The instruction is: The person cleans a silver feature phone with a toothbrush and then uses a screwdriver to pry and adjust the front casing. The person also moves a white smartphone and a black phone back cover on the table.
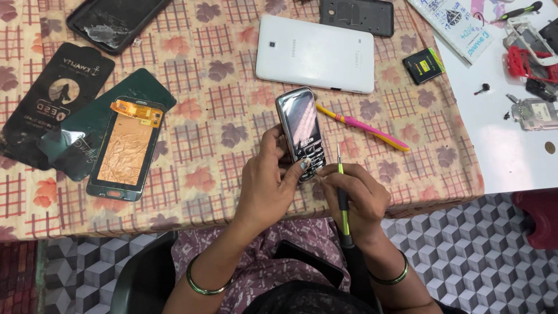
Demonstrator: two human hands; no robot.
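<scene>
— How do our hands sit?

— Our left hand (270, 180) wraps up around the lower end of the silver keypad phone (299, 131), thumb pressed on its keys, holding it tilted above the table edge. Our right hand (354, 197) is just right of the phone, fingers curled shut on a green-and-black screwdriver (343, 197) whose tip points up beside the keypad. Both wrists wear green bangles.

— And around the phone?

— It hovers over a checked, leaf-printed tablecloth (203, 174). Just beyond it lies a white tablet (317, 52), face down; to its right, a pink-and-yellow tool (363, 128). Well to its left rests a phone screen panel (125, 148) on dark packets. Far right of it, a white surface (505, 151) carries small parts. Below the phone, a cube-patterned floor (465, 256).
</scene>
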